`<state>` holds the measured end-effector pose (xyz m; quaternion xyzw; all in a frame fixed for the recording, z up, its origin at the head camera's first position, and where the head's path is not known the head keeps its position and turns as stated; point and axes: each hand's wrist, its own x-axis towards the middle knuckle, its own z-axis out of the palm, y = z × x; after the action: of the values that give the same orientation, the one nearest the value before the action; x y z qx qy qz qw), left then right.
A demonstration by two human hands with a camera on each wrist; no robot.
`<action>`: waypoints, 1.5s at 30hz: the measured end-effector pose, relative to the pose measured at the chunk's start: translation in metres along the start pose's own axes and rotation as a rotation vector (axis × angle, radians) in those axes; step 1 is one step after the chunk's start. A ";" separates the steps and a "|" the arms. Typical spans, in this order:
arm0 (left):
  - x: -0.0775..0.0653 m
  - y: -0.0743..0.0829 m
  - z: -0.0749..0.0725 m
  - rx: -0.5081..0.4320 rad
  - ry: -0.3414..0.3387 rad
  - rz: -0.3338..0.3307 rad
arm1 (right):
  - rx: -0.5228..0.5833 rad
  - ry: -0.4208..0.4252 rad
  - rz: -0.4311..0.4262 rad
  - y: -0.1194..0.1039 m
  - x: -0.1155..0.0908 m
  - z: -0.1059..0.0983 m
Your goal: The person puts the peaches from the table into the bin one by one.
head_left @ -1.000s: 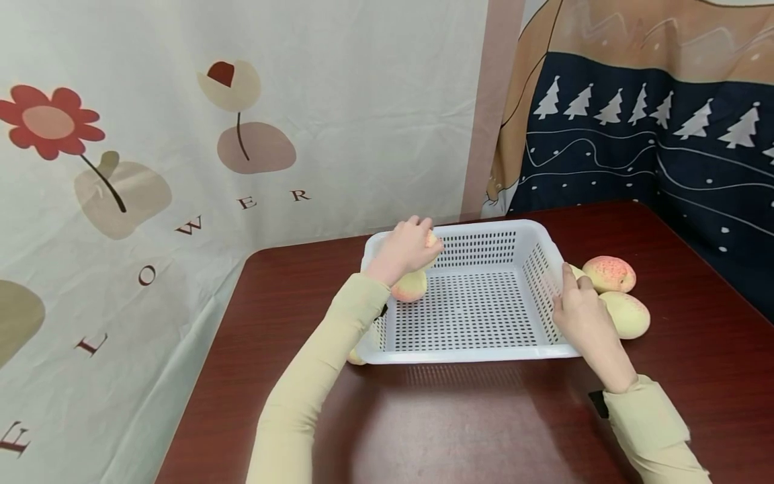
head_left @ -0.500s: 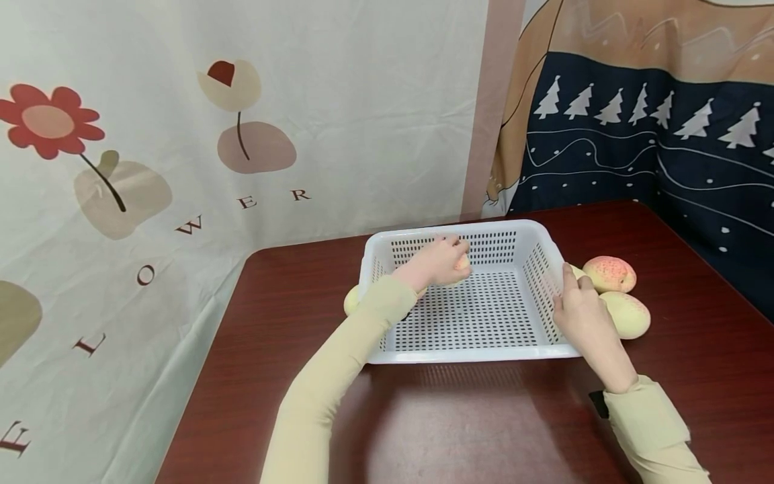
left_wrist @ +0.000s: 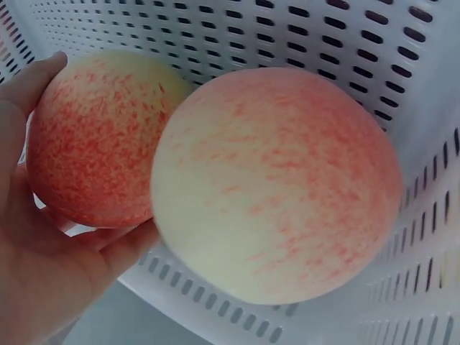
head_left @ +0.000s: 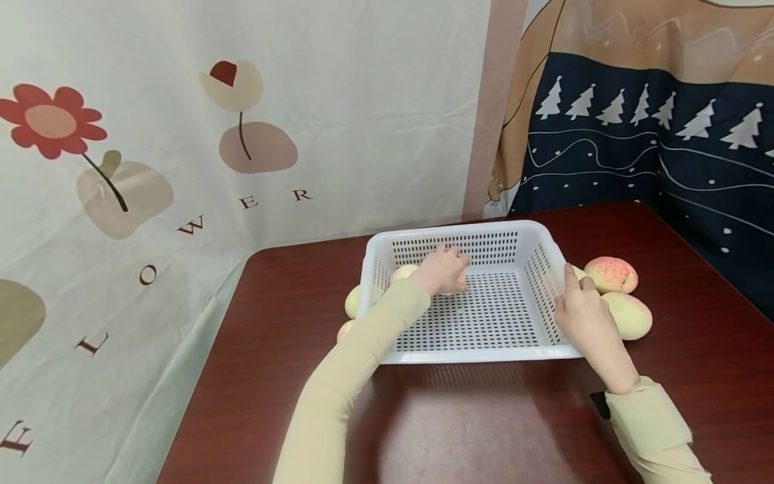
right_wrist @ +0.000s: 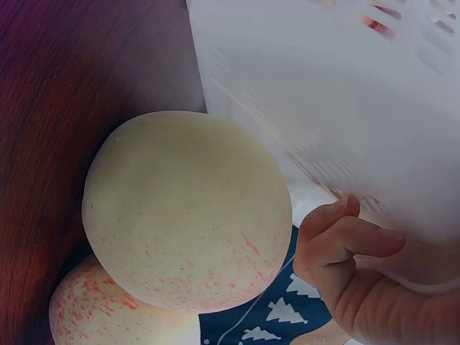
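Note:
A white perforated plastic basket (head_left: 478, 355) rests on the table. My left hand (head_left: 444, 269) is down inside its left half, fingers and thumb around a red-speckled peach (left_wrist: 104, 144). Beside that one in the left wrist view lies a second, paler peach (left_wrist: 273, 187), also in the basket. At the right end, my right hand (head_left: 585, 316) grips the basket's rim with curled fingers. Close by that hand, a pale yellow peach (right_wrist: 187, 208) and a red-flecked peach (head_left: 612, 274) lie on the table outside the basket.
Two more peaches, one pale (head_left: 353, 302) and one mostly hidden by the left sleeve (head_left: 345, 329), sit outside the basket's left wall. The dark red wooden table (head_left: 471, 423) meets a flower-print curtain (head_left: 363, 121) behind and a navy tree-print cloth (head_left: 605, 154) at right.
My left hand has carried the peach rightward from over the basket's left end and lowered it inside. My right hand stays on the rim, and the basket has not visibly moved.

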<state>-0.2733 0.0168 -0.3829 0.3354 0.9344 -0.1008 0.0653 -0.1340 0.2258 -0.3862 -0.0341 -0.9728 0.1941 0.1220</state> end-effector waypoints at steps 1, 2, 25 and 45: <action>0.000 0.000 0.001 0.009 -0.003 -0.013 | -0.001 0.001 0.000 0.000 0.000 0.000; 0.001 -0.001 0.002 0.022 -0.006 -0.023 | 0.000 0.002 -0.001 0.000 0.000 0.000; 0.000 0.000 0.000 0.014 -0.043 -0.013 | 0.011 0.026 -0.013 0.002 0.001 -0.001; -0.024 -0.017 -0.020 -0.134 0.043 -0.046 | -0.001 0.014 -0.019 0.001 0.001 -0.001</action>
<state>-0.2668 -0.0065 -0.3563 0.3105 0.9478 -0.0321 0.0654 -0.1348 0.2275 -0.3860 -0.0263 -0.9722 0.1924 0.1309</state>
